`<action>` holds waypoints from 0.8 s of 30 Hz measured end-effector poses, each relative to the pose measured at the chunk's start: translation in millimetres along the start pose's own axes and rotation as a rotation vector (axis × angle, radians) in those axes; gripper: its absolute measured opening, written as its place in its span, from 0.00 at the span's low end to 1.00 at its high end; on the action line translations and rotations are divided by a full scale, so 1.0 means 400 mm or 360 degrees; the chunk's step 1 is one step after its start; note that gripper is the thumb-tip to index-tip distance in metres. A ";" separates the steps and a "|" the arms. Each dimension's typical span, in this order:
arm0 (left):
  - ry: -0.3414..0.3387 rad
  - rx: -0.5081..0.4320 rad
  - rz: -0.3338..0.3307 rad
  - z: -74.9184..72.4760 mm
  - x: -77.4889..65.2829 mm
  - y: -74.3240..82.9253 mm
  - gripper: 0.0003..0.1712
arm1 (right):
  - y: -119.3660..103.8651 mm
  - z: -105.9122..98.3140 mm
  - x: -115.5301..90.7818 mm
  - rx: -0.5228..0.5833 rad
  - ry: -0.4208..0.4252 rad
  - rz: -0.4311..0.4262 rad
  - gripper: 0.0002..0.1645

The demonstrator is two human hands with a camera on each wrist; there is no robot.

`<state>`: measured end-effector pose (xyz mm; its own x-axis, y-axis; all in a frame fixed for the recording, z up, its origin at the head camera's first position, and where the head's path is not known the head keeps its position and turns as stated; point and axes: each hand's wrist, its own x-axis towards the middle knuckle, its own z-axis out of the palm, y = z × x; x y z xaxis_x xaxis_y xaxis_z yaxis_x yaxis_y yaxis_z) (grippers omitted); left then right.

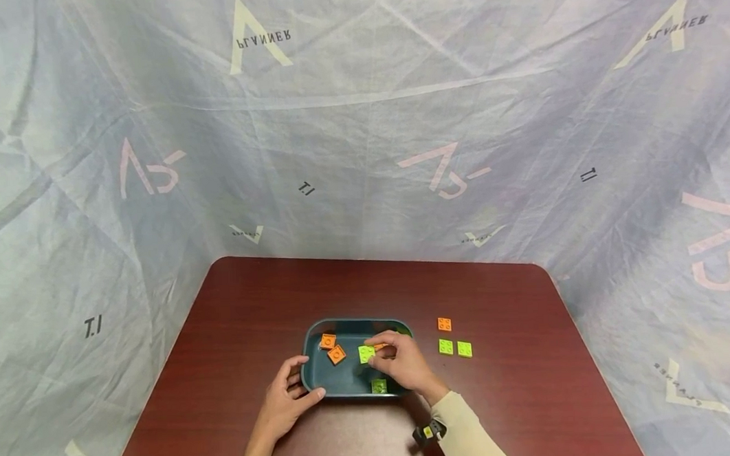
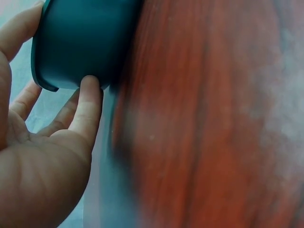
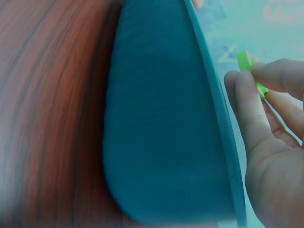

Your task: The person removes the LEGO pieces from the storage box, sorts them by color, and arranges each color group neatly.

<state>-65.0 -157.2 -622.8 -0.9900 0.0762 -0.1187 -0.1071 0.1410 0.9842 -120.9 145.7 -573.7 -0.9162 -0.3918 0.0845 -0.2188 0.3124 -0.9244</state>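
My right hand pinches a lime green toy building brick between thumb and fingertips, over the dark teal tray. From the right wrist view, the brick shows edge-on between the fingertips, above the tray's rim. My left hand holds the tray's near left corner, thumb on the near side and fingers along the left wall. Inside lie two orange bricks on the left and a green brick by the near wall. Another orange brick is partly hidden behind my right hand.
To the right of the tray, an orange brick and two green bricks lie on the reddish-brown table. Grey printed sheeting hangs around the table's back and sides.
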 end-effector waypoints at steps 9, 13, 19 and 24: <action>0.0014 -0.0031 -0.0010 0.000 0.001 0.001 0.45 | 0.020 -0.065 -0.052 0.0122 0.0114 0.0154 0.20; 0.0016 -0.0020 -0.0013 -0.002 0.001 0.003 0.45 | 0.025 -0.094 -0.068 0.0098 0.0208 0.0174 0.20; 0.0013 -0.0008 0.0004 -0.003 0.002 0.006 0.44 | 0.034 -0.148 -0.093 0.0067 0.0318 0.0217 0.22; 0.0017 0.0016 -0.0019 -0.002 0.001 0.003 0.44 | 0.060 -0.191 -0.126 0.0008 0.0423 0.0279 0.22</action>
<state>-65.8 -157.8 -621.4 -0.9896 0.0636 -0.1291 -0.1183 0.1520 0.9813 -105.7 239.1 -571.8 -0.9956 -0.0924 0.0171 -0.0486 0.3504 -0.9353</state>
